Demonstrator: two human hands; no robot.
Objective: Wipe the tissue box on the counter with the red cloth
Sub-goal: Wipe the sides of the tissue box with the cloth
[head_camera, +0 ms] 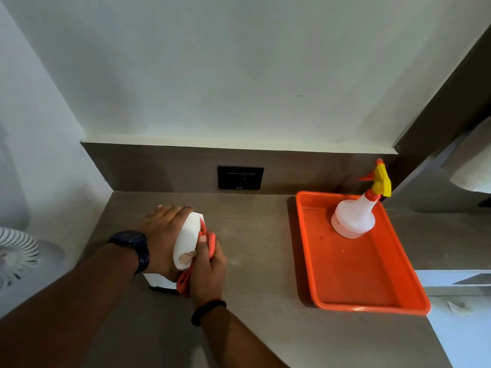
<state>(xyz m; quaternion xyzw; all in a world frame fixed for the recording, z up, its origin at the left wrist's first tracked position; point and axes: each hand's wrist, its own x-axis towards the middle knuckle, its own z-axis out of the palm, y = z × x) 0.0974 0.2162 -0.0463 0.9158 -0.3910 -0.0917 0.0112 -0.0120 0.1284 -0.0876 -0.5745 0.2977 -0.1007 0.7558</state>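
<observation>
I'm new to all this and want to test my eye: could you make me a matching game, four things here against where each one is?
Things:
1. red cloth
2. spray bottle
3. wall socket
4. tissue box

Places:
A. on the dark panel behind the counter
B. standing in the orange tray
C. held steady under the left hand
D. bunched in the right hand, against the box's side

Pairs: 1-D, 2-B, 3-A, 4-C

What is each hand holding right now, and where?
Left hand grips the white tissue box over its top; right hand presses the bunched red cloth against its right side.
</observation>
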